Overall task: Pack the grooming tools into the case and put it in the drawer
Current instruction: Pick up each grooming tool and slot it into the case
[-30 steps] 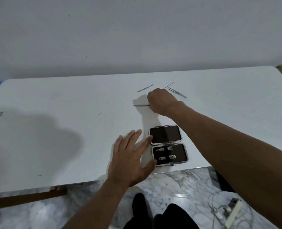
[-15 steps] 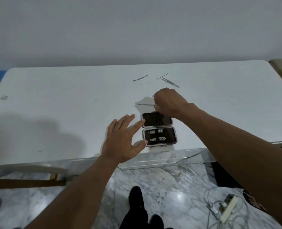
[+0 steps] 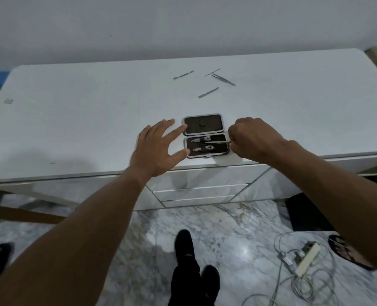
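A small black grooming case [image 3: 221,151] lies open near the front edge of the white table [image 3: 73,120], its lid half [image 3: 192,127] toward the wall. Two nail clippers [image 3: 202,140] sit in the near half. My right hand [image 3: 252,140] is at the case's right side, pinching a thin metal tool [image 3: 216,142] that reaches across the near half. My left hand [image 3: 159,149] rests with spread fingers against the case's left side. Several loose metal tools lie farther back: a file [image 3: 183,75], a thin stick [image 3: 212,72], tweezers [image 3: 224,79] and another file [image 3: 208,92].
Drawer fronts [image 3: 199,192] sit below the table edge, directly under the case. On the marble floor lie a white power strip with tangled cables [image 3: 306,259], a sandal [image 3: 346,250] and my dark-clad legs [image 3: 187,261]. A wall stands behind the table.
My right hand carried the thin tool from behind the case down to its right side, over the near half. My left hand closed in on the case's left edge. The camera view shifted downward.
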A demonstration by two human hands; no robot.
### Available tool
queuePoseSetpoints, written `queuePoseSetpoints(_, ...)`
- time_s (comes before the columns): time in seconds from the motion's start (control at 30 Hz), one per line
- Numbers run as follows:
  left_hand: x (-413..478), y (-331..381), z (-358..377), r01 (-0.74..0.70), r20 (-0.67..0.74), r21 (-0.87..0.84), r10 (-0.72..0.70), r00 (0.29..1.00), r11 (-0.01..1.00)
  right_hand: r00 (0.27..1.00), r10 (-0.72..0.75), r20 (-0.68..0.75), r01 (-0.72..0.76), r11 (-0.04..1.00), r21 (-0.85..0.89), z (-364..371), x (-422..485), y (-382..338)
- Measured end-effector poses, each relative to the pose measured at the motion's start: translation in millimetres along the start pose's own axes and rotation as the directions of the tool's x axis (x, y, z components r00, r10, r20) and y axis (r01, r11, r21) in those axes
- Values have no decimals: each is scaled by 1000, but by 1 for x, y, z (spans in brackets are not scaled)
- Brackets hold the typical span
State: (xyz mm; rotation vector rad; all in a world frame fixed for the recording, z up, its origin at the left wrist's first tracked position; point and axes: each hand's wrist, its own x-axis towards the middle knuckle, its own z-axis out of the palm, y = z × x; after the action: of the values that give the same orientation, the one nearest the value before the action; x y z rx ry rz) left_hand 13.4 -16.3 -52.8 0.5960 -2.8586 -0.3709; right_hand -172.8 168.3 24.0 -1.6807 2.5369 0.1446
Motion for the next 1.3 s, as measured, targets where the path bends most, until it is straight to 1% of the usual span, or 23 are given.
queuePoseSetpoints(0.1, 0, -1, 0, -3, -4, -4, 3, 1000, 1000, 999, -39, 13, 39, 999, -29, -2, -5, -1)
queuePoseSetpoints(0.3, 1, -1, 0, -6, -10, -10, 6, 1000, 1000, 999, 10, 32, -7, 997, -77, -13, -6, -8)
queuePoseSetpoints(0.53, 0, -2, 1, -5, -9, -19, 5, 1000, 1000, 998, 3, 61, 5, 993, -116, -17, -1, -12)
queuePoseSetpoints(0.7, 0, -3, 1, -5, -2, -12, 5, 1000, 1000, 997, 0, 81, 9, 994, -105, -16, 3, -14)
queuePoseSetpoints(0.9, 0, -3, 0, -3, 9, -14, 3, 1000, 1000, 998, 7, 58, -4, 998, -57, -12, 7, -18)
queuePoseSetpoints(1.07, 0, -3, 0, -1, 13, -17, 1, 1000, 1000, 1000, -23, 21, 24, 997, -71, -10, 10, -22)
queuePoseSetpoints(1.3, 0, -3, 1, 2, 8, -15, -2, 1000, 1000, 999, -30, 11, 31, 997, -70, -10, 13, -27)
